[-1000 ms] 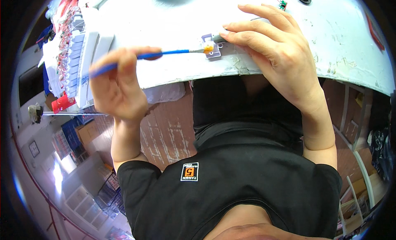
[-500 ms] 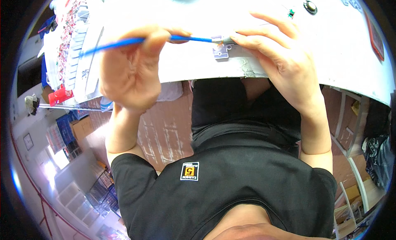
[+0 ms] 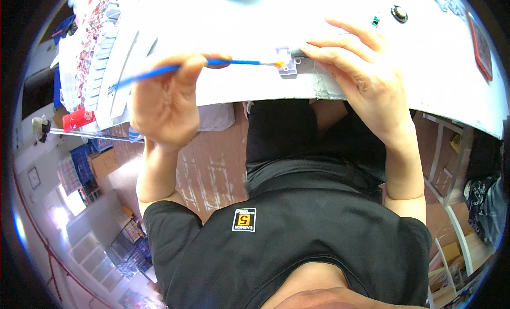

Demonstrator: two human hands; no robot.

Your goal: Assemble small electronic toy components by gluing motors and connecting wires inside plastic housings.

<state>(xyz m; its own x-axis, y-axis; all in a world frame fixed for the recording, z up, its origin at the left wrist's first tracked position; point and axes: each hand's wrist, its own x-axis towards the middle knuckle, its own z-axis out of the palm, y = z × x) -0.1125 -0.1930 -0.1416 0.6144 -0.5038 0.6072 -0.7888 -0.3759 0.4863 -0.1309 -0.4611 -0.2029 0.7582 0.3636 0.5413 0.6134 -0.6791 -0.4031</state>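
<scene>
My left hand (image 3: pixel 167 104) is closed around a slim blue paintbrush (image 3: pixel 244 62), which lies nearly level and points right. Its orange-tinted bristles meet a small pale, translucent plastic part (image 3: pixel 287 70) that has round holes in it. My right hand (image 3: pixel 372 70) pinches with thumb and forefinger at the right side of that part, beside a greyish piece that is partly hidden by the fingertips. The other fingers of this hand are spread above the white table.
A small green component (image 3: pixel 375 21) and a round black-rimmed piece (image 3: pixel 399 14) lie beyond my right hand. A red-edged flat object (image 3: pixel 481 48) sits at the table's right. Stacked white strips (image 3: pixel 103 59) and a red packet (image 3: pixel 78 119) are at the left. The white table (image 3: pixel 234 88) has a worn near edge.
My left hand has shifted slightly left and the brush tip has come down from the part's upper edge onto its middle. The right hand has barely moved.
</scene>
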